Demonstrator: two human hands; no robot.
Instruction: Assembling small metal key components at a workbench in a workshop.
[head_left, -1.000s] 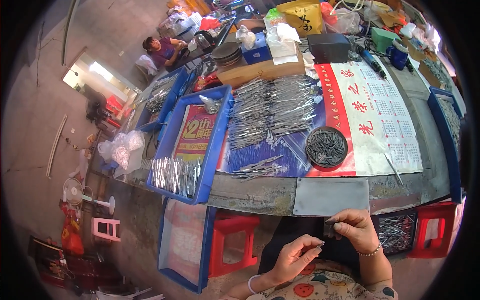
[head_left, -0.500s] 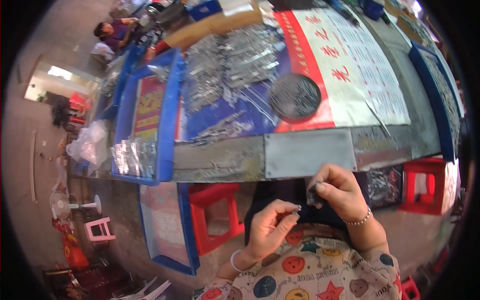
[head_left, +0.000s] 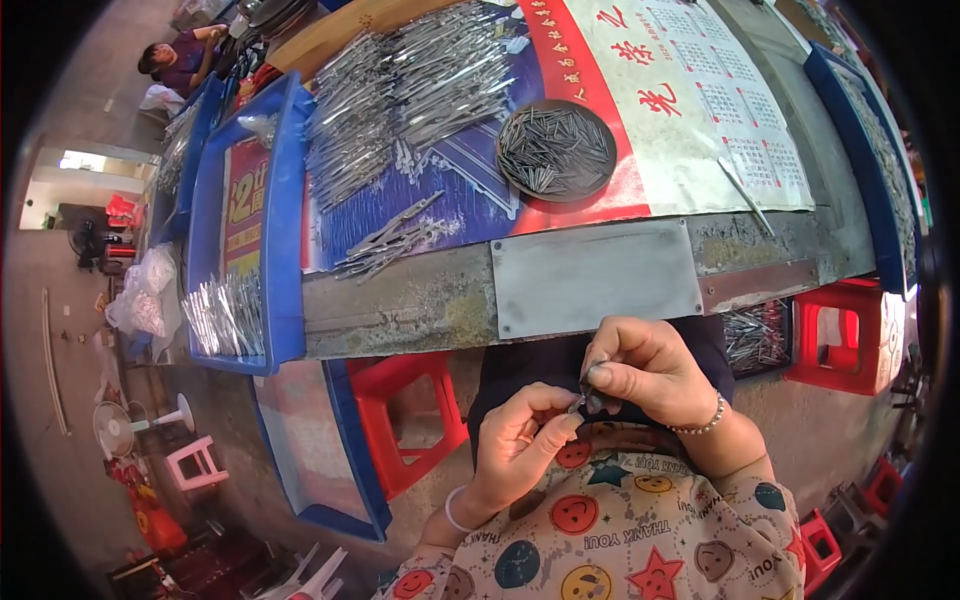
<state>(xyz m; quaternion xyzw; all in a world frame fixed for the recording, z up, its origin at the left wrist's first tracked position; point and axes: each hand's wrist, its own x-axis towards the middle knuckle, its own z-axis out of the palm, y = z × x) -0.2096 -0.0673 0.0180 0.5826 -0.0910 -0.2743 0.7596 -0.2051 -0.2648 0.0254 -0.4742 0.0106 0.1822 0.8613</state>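
My two hands meet in front of the table's near edge, above my lap. Thumb and forefinger of my left hand [head_left: 520,435] pinch a small metal piece [head_left: 577,402]. Against it, my right hand [head_left: 650,375] is closed on something small and dark, mostly hidden by the fingers. Just beyond the hands, a flat grey metal plate [head_left: 598,278] is fixed at the table edge. Farther back stands a round dish [head_left: 597,178] with many thin metal pins [head_left: 540,145]. Long thin metal pieces [head_left: 450,75] lie heaped to its left, with a few loose ones [head_left: 390,240] nearer me.
A blue tray [head_left: 290,200] with upright metal pieces [head_left: 225,315] stands on the left; another blue tray [head_left: 858,150] is at the far right. A thin pointed tool [head_left: 745,195] lies on the calendar sheet [head_left: 690,120]. Red stools [head_left: 410,410] stand below. A person [head_left: 185,60] sits far left.
My hands have come together, the right one moving down and left to the left hand's fingertips. The whole view has shifted, so the table appears farther left and higher.
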